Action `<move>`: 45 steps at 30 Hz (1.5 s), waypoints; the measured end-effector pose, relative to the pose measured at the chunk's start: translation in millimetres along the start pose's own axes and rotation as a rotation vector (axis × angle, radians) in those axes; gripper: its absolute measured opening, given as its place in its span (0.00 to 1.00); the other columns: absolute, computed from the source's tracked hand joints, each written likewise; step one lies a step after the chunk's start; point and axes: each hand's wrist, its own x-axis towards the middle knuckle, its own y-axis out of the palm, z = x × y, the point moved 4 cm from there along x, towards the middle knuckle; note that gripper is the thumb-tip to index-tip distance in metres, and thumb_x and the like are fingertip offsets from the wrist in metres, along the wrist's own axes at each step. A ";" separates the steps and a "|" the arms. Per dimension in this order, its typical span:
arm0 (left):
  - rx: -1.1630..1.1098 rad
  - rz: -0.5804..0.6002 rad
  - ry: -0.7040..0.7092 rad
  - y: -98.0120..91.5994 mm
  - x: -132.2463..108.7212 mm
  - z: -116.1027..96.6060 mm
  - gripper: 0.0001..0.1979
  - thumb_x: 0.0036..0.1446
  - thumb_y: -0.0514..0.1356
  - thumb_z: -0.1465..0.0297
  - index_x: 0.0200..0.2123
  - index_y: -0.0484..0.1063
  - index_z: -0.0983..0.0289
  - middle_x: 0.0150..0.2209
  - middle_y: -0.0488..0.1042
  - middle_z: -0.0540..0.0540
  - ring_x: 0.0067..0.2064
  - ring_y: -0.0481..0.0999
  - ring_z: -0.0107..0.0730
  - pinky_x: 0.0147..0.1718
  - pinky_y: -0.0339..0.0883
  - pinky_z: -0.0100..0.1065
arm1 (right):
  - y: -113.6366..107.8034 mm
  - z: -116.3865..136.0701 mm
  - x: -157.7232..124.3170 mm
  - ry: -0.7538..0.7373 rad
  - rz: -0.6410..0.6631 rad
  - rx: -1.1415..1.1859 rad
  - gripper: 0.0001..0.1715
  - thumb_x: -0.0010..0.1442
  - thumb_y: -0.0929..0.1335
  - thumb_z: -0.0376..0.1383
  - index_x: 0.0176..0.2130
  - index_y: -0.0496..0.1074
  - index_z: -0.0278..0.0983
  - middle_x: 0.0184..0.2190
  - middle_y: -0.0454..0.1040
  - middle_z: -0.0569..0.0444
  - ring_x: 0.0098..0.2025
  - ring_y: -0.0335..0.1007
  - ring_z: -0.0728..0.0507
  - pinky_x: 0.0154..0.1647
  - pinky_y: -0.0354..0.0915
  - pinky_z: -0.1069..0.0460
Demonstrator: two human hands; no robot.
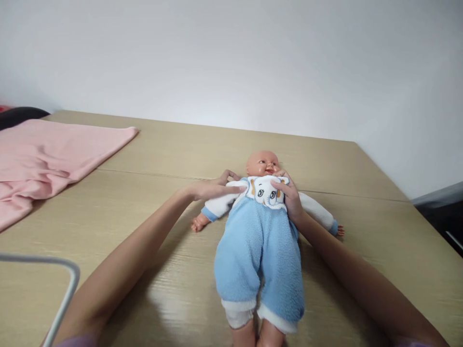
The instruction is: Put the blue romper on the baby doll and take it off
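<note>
A baby doll [263, 164] with a bald head lies on its back on the table, its legs toward me. It wears a fleece outfit [253, 241], blue with white sleeves and cuffs, with a white elephant-face patch [266, 192] on the chest. My left hand [219, 187] grips the doll at the shoulder on the left, its thumb along the white sleeve and the other fingers behind. At the opposite side of the collar, my right hand [292, 197] is closed on the outfit's top edge, thumb over the patch. Some right fingertips are hidden near the doll's chin.
A pink cloth [54, 159] lies rumpled on the left of the wooden table [173, 279]. A pale bent bar or cable [68, 279] crosses the lower left corner, close to my left forearm. Behind the table rises a white wall [224, 62]. Dark objects border both sides.
</note>
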 end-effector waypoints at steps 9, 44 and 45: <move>0.063 0.001 0.200 -0.7 8.4 4.8 0.36 0.65 0.63 0.43 0.70 0.70 0.54 0.71 0.75 0.55 0.68 0.76 0.49 0.66 0.71 0.41 | 0.3 -1.4 1.1 -0.007 0.022 -0.011 0.21 0.53 0.79 0.40 0.34 0.65 0.43 0.27 0.63 0.63 0.28 0.59 0.48 0.31 0.59 0.52; 0.598 0.027 -0.175 -44.1 -21.7 36.6 0.54 0.48 0.68 0.34 0.74 0.72 0.53 0.53 0.87 0.62 0.51 0.84 0.64 0.49 0.72 0.45 | -57.5 62.0 15.7 0.100 0.539 -1.237 0.31 0.70 0.67 0.66 0.34 0.74 0.44 0.30 0.75 0.54 0.34 0.69 0.38 0.36 0.60 0.46; 0.610 0.022 -0.189 -44.4 -22.4 35.9 0.51 0.48 0.68 0.34 0.69 0.76 0.55 0.52 0.87 0.64 0.50 0.84 0.64 0.48 0.72 0.46 | -59.6 60.7 16.2 0.097 0.549 -1.235 0.31 0.70 0.67 0.65 0.34 0.73 0.44 0.29 0.75 0.55 0.34 0.68 0.39 0.36 0.60 0.46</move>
